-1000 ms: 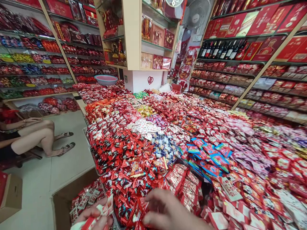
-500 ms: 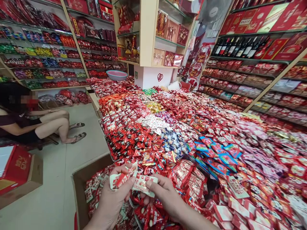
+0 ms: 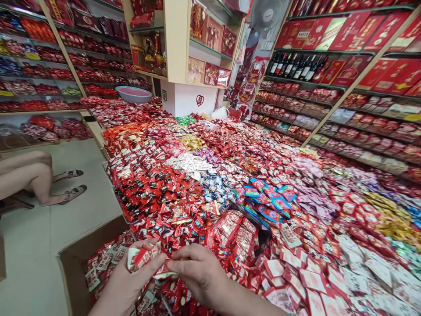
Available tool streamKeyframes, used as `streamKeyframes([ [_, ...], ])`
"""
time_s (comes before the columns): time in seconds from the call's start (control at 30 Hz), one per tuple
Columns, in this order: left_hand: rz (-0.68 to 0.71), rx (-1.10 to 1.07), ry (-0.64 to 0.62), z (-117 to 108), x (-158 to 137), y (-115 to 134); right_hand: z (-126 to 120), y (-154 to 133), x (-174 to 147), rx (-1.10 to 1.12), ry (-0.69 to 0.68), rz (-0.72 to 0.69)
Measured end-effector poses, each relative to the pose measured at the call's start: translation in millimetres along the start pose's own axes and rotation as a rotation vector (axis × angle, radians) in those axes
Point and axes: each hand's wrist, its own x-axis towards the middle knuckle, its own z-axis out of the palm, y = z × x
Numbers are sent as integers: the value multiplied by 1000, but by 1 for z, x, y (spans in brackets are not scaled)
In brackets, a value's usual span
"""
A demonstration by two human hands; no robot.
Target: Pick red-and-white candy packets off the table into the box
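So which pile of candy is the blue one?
The blue candy pile sits in the middle of the display, just past the hands. Its wrappers are bright blue with red, while the piles around it are mostly red, pink or white.

Hands (image 3: 197, 274) perhaps closer on packets (image 3: 144, 256).

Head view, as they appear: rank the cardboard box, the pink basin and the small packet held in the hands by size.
1. Cardboard box, largest, partly cut off.
2. Pink basin, though it sits far back, so likely bigger than it looks.
3. Packet pinched by left hand and right hand, smallest.
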Motion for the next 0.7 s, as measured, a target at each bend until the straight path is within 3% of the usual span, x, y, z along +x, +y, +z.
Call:
streamKeyframes([
  [0.1,-149,-72,-130,-3,-1,0,-3,-4,-1,3,-10,-60],
  [0.17,-178,-98,-159,-3,0,0,-4,-6,1,108,43,-22],
  [0.23,-30,-29,-89,1,3,1,-4,-7,4,297,137,109],
  [0.33,283,110,21,10,7,3,0,-5,10,795,284,428],
  [0.43,453,178,59,19,7,3,6,-3,17,1238,365,716],
  [0.57,543,229,38,28,-1,-2,13,-2,20,1352,386,836],
  [0.7,482,211,14,28,-5,-6,4,-1,16,1295,456,799],
])
